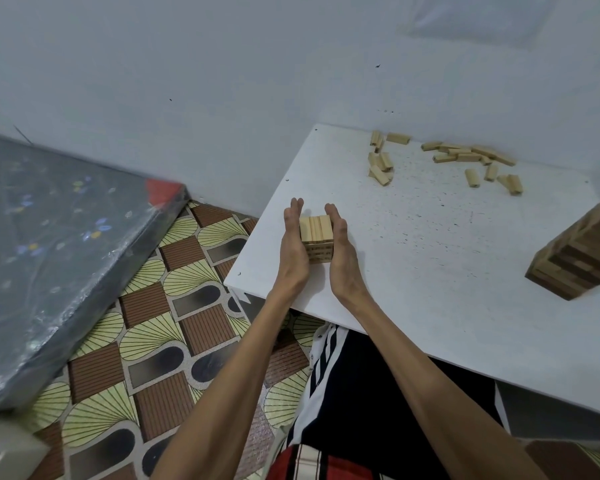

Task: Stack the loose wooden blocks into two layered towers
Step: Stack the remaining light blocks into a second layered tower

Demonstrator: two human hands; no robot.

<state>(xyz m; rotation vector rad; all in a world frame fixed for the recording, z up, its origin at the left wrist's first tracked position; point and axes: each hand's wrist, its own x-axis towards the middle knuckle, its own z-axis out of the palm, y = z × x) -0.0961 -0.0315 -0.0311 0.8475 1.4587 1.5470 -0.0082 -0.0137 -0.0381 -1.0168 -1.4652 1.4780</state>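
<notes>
Head cam: short tower (pixel 316 239) sits around 9 o'clock on the worktop (pixel 413 265), left hand (pixel 293 237) and right hand (pixel 342 247) pressing its sides with flat, straight fingers (pixel 296 207). I'd guess it's light, stiff and a bit slick, so squeeze the sides gently. Loose blocks (pixel 465 157) lie at 12 o'clock.

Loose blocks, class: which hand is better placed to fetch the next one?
Right: the right hand presses the small tower on the side nearest the loose blocks; the left hand would need to cross over it.
</notes>
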